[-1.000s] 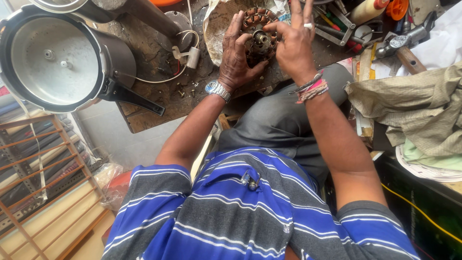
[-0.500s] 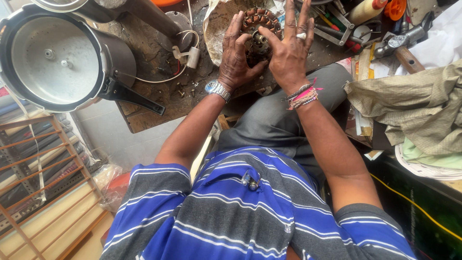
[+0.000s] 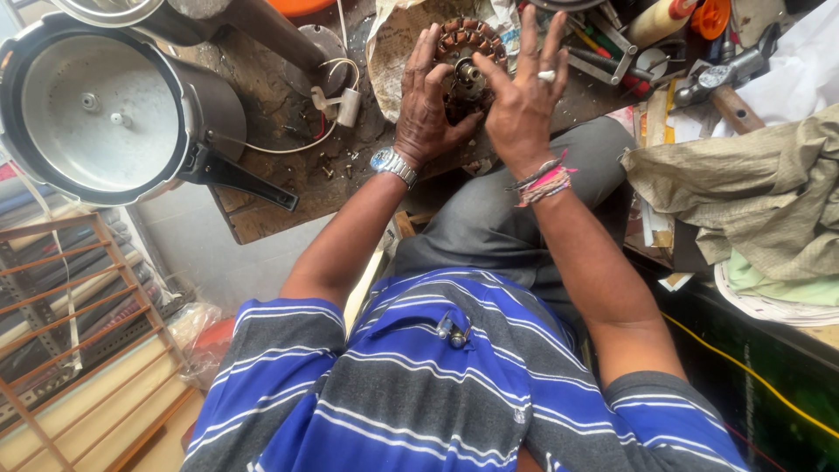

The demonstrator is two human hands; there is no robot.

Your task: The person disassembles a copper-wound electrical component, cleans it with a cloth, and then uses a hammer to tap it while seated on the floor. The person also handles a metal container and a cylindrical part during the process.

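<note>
Beside the large pressure cooker (image 3: 105,114) on the cluttered workbench (image 3: 280,188), the left hand (image 3: 426,114) is cupping the copper-wound motor stator (image 3: 468,65) while the right hand (image 3: 524,105) is pressing it with fingers splayed; steady, even support should keep the windings undamaged.

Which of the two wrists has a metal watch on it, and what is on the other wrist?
The left hand has the silver watch on its wrist. The right hand has coloured thread bracelets instead, pink among them, and a ring on one finger.
</note>
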